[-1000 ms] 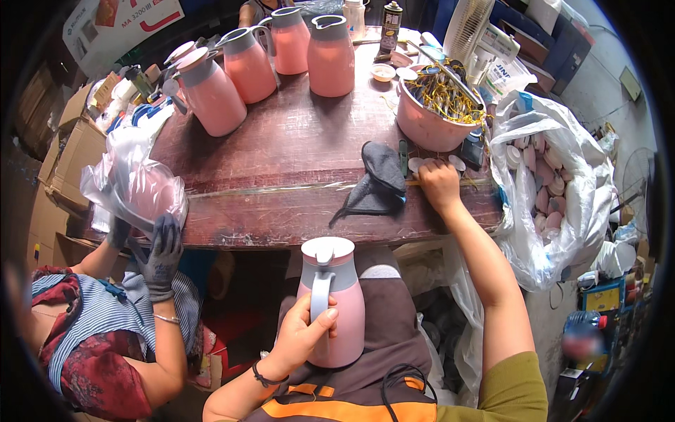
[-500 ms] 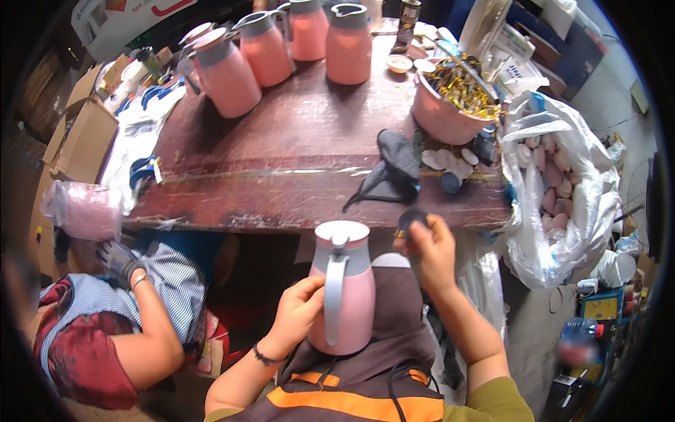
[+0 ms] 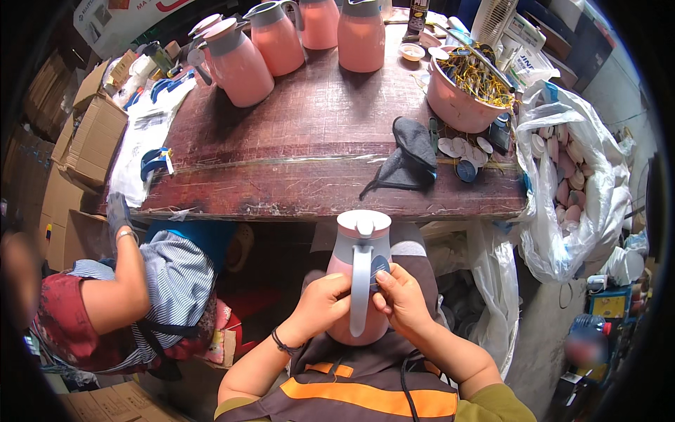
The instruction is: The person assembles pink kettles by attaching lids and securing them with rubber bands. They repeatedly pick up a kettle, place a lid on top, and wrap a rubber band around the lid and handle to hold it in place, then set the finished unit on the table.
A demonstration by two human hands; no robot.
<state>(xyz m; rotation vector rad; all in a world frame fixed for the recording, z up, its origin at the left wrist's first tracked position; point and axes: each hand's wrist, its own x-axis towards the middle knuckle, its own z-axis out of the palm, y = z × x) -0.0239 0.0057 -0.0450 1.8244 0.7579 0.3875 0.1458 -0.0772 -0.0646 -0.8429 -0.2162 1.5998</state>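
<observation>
A pink insulated jug (image 3: pixel 364 279) with a grey collar, white lid and grey handle (image 3: pixel 360 292) stands upright on my lap, handle toward me. My left hand (image 3: pixel 325 304) is closed against its left side by the handle; the fingertips are partly hidden behind it. Between the thumb and fingers of my right hand (image 3: pixel 402 299) is a dark oval hang tag (image 3: pixel 380 265), held flat beside the upper handle on the jug's right. Whether a string runs from the tag round the handle I cannot tell.
On the dark red table (image 3: pixel 281 141) stand several pink jugs (image 3: pixel 242 70), a pink tub (image 3: pixel 460 102) of gold-stringed tags, a dark cloth (image 3: pixel 408 158) and loose discs (image 3: pixel 460 149). A white bag (image 3: pixel 541 239) of pinkish parts hangs right. A co-worker (image 3: pixel 119 295) sits left.
My right hand has brought the tag left and down to the jug's handle. My left hand has shifted slightly toward the handle. The co-worker's pink wrapped item has left the view.
</observation>
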